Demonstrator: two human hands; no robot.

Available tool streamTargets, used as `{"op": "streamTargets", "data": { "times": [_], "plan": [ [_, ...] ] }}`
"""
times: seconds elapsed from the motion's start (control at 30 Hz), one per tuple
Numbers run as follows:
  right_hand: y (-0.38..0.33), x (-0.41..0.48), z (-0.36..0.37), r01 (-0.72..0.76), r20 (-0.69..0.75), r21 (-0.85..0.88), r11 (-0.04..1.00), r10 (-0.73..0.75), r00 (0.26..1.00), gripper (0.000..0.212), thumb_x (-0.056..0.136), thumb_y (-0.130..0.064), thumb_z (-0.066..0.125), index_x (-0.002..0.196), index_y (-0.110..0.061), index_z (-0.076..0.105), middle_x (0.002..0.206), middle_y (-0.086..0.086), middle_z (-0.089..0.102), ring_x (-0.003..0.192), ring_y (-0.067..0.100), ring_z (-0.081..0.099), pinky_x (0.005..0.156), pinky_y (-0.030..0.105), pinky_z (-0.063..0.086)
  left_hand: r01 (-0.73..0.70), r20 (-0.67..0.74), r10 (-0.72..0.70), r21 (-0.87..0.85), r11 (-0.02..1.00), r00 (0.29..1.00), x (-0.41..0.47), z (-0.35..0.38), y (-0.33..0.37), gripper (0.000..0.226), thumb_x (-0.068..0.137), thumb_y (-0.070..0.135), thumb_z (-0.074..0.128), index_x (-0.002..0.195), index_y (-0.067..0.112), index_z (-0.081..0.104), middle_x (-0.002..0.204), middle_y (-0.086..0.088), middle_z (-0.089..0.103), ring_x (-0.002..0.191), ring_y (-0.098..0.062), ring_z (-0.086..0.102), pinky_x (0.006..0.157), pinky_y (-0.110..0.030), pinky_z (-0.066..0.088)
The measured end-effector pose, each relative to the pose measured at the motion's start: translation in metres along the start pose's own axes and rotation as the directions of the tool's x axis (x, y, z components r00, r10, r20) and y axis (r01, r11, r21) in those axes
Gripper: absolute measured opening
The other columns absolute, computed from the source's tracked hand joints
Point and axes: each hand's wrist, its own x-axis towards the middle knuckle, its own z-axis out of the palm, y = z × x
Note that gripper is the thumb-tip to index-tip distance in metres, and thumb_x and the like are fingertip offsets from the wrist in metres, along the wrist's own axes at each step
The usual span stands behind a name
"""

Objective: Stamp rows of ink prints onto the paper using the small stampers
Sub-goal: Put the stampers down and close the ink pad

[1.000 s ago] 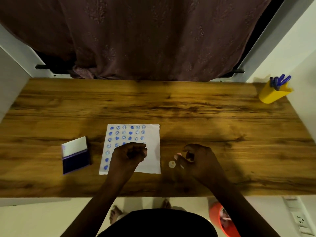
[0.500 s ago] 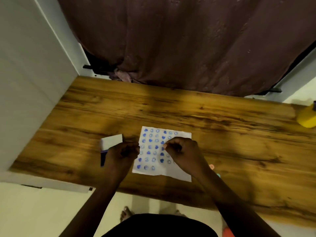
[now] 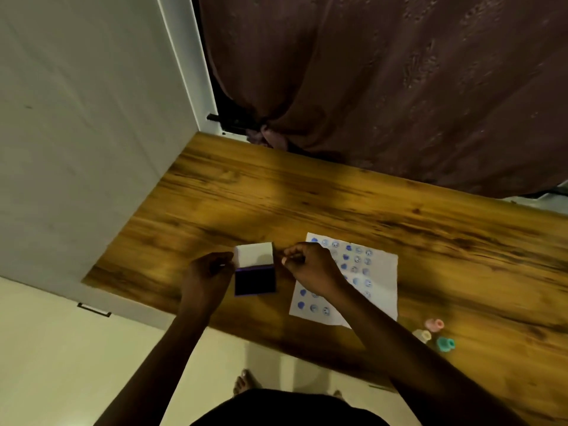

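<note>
Your left hand (image 3: 209,273) sits curled just to the left of the ink pad (image 3: 255,279), its fingertips touching the pad's left edge near the hinge; whether that grip pinches the case or only steadies it, you cannot tell from this view. The ink pad lies open on the wooden surface (image 3: 307,204), its dark inked half toward you and its white lid (image 3: 254,255) folded back away from you.

Your right hand (image 3: 310,267) is just to the right of the ink pad, level with the lid, fingers clenched around something small at the fingertips. A pale tip shows there, but blur hides what it is, so whether the grip holds a stamper cannot be told.

The paper (image 3: 381,281) lies to the right of the ink pad, partly under your right wrist and forearm. Rows of blue prints (image 3: 356,259) cover its left and middle parts, some solid shapes, some round faces; its right strip is bare white.

Farther right of the ink pad, past the paper's near corner, three small stampers stand close together on the surface: a pink stamper (image 3: 435,324), a cream stamper (image 3: 422,335) and a teal stamper (image 3: 445,344).

Beyond the ink pad a brown curtain (image 3: 384,87) hangs at the far edge of the surface, and a white wall (image 3: 76,133) rises on the left.
</note>
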Motion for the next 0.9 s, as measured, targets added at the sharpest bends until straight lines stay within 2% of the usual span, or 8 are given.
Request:
{"op": "streamTargets", "data": {
  "times": [0.07,0.17,0.27,0.43,0.57,0.63,0.73,0.9],
  "plan": [
    [-0.005,0.008,0.009,-0.028,0.009,-0.017,0.999,0.029,1.000,0.028,0.093,-0.033,0.068,0.119,-0.023,0.071,0.116,-0.005,0.074,0.102,0.009,0.067,0.074,0.015,0.046,0.083,0.004,-0.083,-0.007,0.997,0.997,0.005,-0.004,-0.007,0.017,0.095,0.016,0.070,0.108,0.022,0.079,0.103,0.004,0.082,0.092,-0.013,0.078,0.080,-0.037,0.063],
    [-0.009,0.017,0.021,-0.043,0.010,-0.044,0.998,0.043,0.999,0.027,0.095,-0.026,0.064,0.121,-0.023,0.069,0.118,-0.002,0.073,0.106,0.015,0.068,0.076,0.021,0.050,0.187,0.065,-0.183,-0.056,0.981,0.981,0.014,-0.008,-0.012,0.051,0.085,0.030,0.070,0.130,0.006,0.069,0.126,-0.018,0.074,0.109,-0.037,0.073,0.097,-0.058,0.058],
    [-0.012,0.022,0.031,-0.062,0.028,-0.059,0.996,0.063,0.998,0.030,0.095,-0.020,0.061,0.124,-0.021,0.067,0.123,0.000,0.072,0.110,0.019,0.067,0.089,0.032,0.056,0.217,0.098,-0.209,-0.074,0.973,0.973,0.018,-0.011,-0.015,0.063,0.076,0.035,0.061,0.132,0.005,0.067,0.119,-0.019,0.075,0.096,-0.035,0.076,0.091,-0.059,0.060],
    [-0.014,0.022,0.040,-0.069,0.026,-0.069,0.995,0.071,0.997,0.032,0.096,-0.017,0.059,0.127,-0.018,0.065,0.127,0.002,0.070,0.115,0.021,0.066,0.090,0.029,0.053,0.244,0.181,-0.228,-0.068,0.967,0.957,0.022,-0.011,-0.015,0.066,0.076,0.033,0.060,0.136,0.004,0.063,0.104,-0.014,0.078,0.093,-0.031,0.076,0.090,-0.059,0.060],
    [-0.015,0.021,0.042,-0.085,0.034,-0.078,0.993,0.087,0.996,0.030,0.096,-0.016,0.058,0.126,-0.018,0.065,0.126,0.002,0.070,0.115,0.021,0.065,0.092,0.030,0.052,0.234,0.230,-0.213,-0.067,0.970,0.950,0.020,-0.009,-0.012,0.023,0.079,0.032,0.057,0.095,0.036,0.074,0.096,-0.006,0.080,0.091,-0.027,0.077,0.086,-0.055,0.063],
    [-0.016,0.021,0.042,-0.098,0.031,-0.076,0.992,0.101,0.994,0.031,0.096,-0.017,0.057,0.126,-0.018,0.066,0.127,0.002,0.070,0.116,0.022,0.065,0.094,0.033,0.053,0.237,0.233,-0.210,-0.091,0.967,0.950,0.021,-0.008,-0.013,0.019,0.079,0.031,0.057,0.090,0.040,0.072,0.095,-0.003,0.080,0.090,-0.024,0.076,0.086,-0.049,0.063],
    [-0.017,0.021,0.042,-0.129,0.043,-0.073,0.989,0.132,0.990,0.031,0.097,-0.018,0.056,0.127,-0.019,0.065,0.129,0.003,0.069,0.118,0.023,0.065,0.097,0.035,0.053,0.212,0.224,-0.185,-0.104,0.972,0.957,0.018,-0.007,-0.015,0.023,0.081,0.030,0.057,0.096,0.032,0.074,0.087,-0.001,0.076,0.079,-0.016,0.071,0.079,-0.037,0.058],
    [-0.017,0.018,0.040,-0.159,0.104,-0.057,0.986,0.164,0.981,0.036,0.100,-0.019,0.050,0.134,-0.020,0.062,0.137,0.006,0.063,0.121,0.026,0.061,0.098,0.036,0.051,0.192,0.239,-0.163,-0.101,0.976,0.957,0.018,-0.004,-0.025,0.026,0.100,0.012,0.057,0.118,0.011,0.076,0.101,-0.010,0.078,0.089,-0.023,0.071,0.083,-0.041,0.059]
  ]
}}
